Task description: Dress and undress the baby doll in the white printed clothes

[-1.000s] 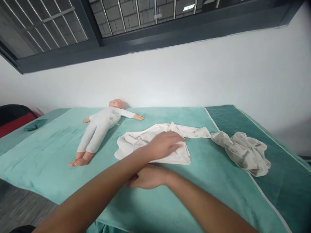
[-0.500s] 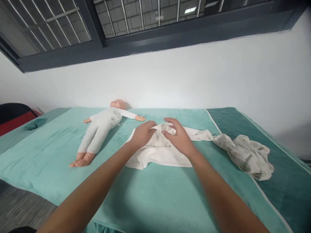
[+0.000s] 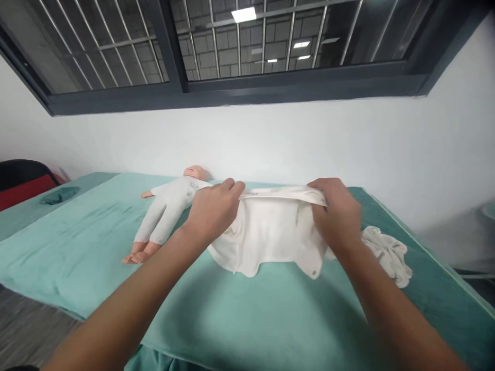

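Observation:
A small white baby garment [image 3: 276,232] hangs between my hands, its upper edge stretched sideways and its lower part draping toward the bed. My left hand [image 3: 216,206] is closed on the left end of that edge. On the other end, my right hand [image 3: 337,211] grips the cloth with its fingers wrapped round it. To the left of the garment a baby doll [image 3: 170,203] in a white suit lies on its back with bare feet toward me. Part of its arm is hidden behind my left hand.
A crumpled patterned cloth [image 3: 386,255] lies at the right, beyond my right forearm. The bed's green cover [image 3: 247,319] spreads under everything, with a hole [image 3: 60,196] at far left. Behind are a white wall [image 3: 247,139] and a barred window [image 3: 247,46].
Both hands have taken hold of the garment and lifted its edge, spreading it out. My right hand has moved right. The view has shifted slightly.

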The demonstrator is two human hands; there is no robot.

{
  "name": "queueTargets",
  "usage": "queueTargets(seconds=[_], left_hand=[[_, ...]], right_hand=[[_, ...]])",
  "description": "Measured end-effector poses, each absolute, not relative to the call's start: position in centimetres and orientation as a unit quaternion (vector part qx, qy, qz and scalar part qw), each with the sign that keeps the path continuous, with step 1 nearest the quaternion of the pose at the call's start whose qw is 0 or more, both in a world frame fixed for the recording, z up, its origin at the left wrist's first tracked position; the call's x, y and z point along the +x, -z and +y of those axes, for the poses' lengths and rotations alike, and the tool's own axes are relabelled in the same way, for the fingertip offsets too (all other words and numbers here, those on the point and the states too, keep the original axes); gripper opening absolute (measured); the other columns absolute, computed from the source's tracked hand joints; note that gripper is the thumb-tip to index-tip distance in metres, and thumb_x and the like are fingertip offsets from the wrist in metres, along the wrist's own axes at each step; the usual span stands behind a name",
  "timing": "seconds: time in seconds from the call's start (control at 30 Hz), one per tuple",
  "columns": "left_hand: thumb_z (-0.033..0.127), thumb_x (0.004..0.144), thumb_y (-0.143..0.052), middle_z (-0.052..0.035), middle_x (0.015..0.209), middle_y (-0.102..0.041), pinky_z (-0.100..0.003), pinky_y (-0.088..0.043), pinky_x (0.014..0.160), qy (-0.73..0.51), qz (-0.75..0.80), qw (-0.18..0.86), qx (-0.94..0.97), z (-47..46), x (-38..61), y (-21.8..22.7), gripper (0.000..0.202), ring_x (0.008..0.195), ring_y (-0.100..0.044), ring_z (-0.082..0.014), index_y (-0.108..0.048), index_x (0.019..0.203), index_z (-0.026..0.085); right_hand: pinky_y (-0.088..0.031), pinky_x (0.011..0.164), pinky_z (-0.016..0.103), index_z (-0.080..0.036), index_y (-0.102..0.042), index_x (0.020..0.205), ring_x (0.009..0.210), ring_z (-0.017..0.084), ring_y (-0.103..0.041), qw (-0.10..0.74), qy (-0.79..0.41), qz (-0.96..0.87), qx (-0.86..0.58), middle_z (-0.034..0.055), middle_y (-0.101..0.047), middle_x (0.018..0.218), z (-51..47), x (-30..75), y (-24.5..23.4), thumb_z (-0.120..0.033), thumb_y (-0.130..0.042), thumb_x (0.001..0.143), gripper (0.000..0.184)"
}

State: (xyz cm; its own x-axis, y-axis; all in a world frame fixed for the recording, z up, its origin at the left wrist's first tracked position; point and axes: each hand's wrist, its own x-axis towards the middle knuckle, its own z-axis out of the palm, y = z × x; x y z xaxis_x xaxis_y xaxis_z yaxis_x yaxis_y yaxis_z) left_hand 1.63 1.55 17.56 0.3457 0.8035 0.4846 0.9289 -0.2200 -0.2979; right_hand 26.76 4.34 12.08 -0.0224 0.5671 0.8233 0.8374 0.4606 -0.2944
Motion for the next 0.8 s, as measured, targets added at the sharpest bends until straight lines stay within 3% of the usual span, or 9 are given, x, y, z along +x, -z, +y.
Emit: queueTargets(seconds=[0.17, 0.3, 0.43, 0.53, 0.63, 0.73, 0.8], left_hand=[[0.008, 0.079, -0.043, -0.0043, 0.100, -0.067, -0.028, -0.040, 0.060, 0.275, -0.578, 0.206, -0.740, -0.7, 0.1, -19.3, 0.031, 0.092, -0.062, -0.0212, -0.060, 0.101, 0.021], [0.014, 0.083, -0.040, 0.0000, 0.103, -0.067, -0.027, -0.048, 0.068, 0.364, -0.552, -0.009, -0.750, -2.5, -1.2, -20.8, 0.028, 0.089, -0.061, -0.0177, -0.062, 0.097, 0.024], [0.029, 0.087, -0.047, 0.0016, 0.093, -0.068, -0.025, -0.048, 0.063, 0.323, -0.573, -0.161, -0.736, -3.4, -3.1, -21.5, 0.019, 0.082, -0.063, -0.0172, -0.065, 0.092, 0.025], [0.044, 0.087, -0.053, 0.0006, 0.091, -0.071, -0.025, -0.049, 0.063, 0.226, -0.573, -0.221, -0.756, -2.6, -4.9, -20.6, 0.025, 0.082, -0.066, -0.0191, -0.068, 0.093, 0.026], [0.059, 0.081, -0.056, -0.0016, 0.108, -0.072, -0.026, -0.051, 0.069, 0.141, -0.587, -0.236, -0.762, -0.3, -6.3, -18.5, 0.039, 0.095, -0.067, -0.0231, -0.070, 0.102, 0.029], [0.058, 0.078, -0.059, -0.0029, 0.120, -0.069, -0.026, -0.051, 0.080, 0.101, -0.604, -0.227, -0.758, 3.0, -6.5, -16.0, 0.045, 0.106, -0.065, -0.0235, -0.066, 0.113, 0.030], [0.053, 0.078, -0.063, -0.0049, 0.120, -0.068, -0.028, -0.050, 0.086, 0.088, -0.666, -0.146, -0.727, 5.3, -5.6, -14.2, 0.045, 0.110, -0.063, -0.0241, -0.063, 0.115, 0.027]], right_hand=[[-0.049, 0.080, 0.034, -0.025, -0.068, 0.095, 0.092, 0.023, -0.064, 0.539, 0.060, -0.635, -0.550, 0.0011, -0.071, 0.095, 0.3, 27.9, -16.1, -0.008, -0.042, 0.067, 0.042], [-0.048, 0.060, 0.031, -0.028, -0.070, 0.093, 0.087, 0.025, -0.064, 0.525, -0.101, -0.561, -0.632, 0.0061, -0.071, 0.098, -3.3, 28.2, -17.9, -0.014, -0.047, 0.069, 0.035], [-0.043, 0.045, 0.031, -0.029, -0.071, 0.097, 0.067, 0.026, -0.063, 0.472, -0.257, -0.526, -0.659, 0.0080, -0.070, 0.085, -4.0, 30.4, -17.3, -0.036, -0.062, 0.073, 0.027], [-0.050, 0.053, 0.032, -0.030, -0.072, 0.100, 0.078, 0.028, -0.067, 0.391, -0.312, -0.593, -0.631, 0.0055, -0.072, 0.093, -2.6, 32.3, -16.0, -0.048, -0.065, 0.074, 0.031], [-0.054, 0.065, 0.033, -0.028, -0.073, 0.097, 0.089, 0.029, -0.069, 0.273, -0.339, -0.651, -0.621, 0.0059, -0.074, 0.102, -0.2, 33.4, -14.3, -0.055, -0.061, 0.080, 0.034], [-0.052, 0.071, 0.035, -0.024, -0.073, 0.085, 0.086, 0.029, -0.069, 0.179, -0.326, -0.704, -0.604, 0.0082, -0.075, 0.097, 3.3, 33.0, -12.0, -0.057, -0.053, 0.085, 0.039], [-0.050, 0.080, 0.034, -0.023, -0.073, 0.082, 0.091, 0.027, -0.068, 0.179, -0.247, -0.731, -0.610, 0.0085, -0.074, 0.099, 5.9, 31.9, -10.1, -0.051, -0.055, 0.085, 0.033]])
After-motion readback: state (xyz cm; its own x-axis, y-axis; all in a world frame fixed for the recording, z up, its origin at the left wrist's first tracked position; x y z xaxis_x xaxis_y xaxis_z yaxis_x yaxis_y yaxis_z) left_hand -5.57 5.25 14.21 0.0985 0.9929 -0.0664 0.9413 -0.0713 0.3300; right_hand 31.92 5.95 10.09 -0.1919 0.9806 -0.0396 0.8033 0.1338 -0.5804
